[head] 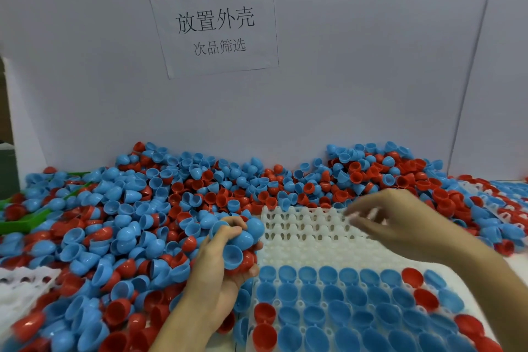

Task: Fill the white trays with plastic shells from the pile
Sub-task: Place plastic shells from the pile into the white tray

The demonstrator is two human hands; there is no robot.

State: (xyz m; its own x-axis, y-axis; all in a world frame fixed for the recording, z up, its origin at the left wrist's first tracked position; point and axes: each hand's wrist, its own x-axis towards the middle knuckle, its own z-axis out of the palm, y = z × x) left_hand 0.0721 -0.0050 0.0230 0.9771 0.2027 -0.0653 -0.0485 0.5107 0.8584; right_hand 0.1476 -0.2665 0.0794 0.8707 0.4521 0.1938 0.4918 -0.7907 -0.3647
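Observation:
A large pile of blue and red plastic shells (148, 208) covers the table from the left edge to the back wall. A white tray (308, 240) lies in front of me; its near rows hold blue and red shells (351, 303), while its far rows are bare pockets. My left hand (223, 263) grips a cluster of blue and red shells (243, 240) at the tray's left edge. My right hand (400, 220) hovers blurred over the tray's far right part, fingers loosely bent, holding nothing I can make out.
Another white tray (20, 286) pokes out of the pile at the left. A green scoop (25, 223) lies half buried at the far left. More trays with shells (497, 203) sit at the right. A white wall with a paper sign (214, 26) closes the back.

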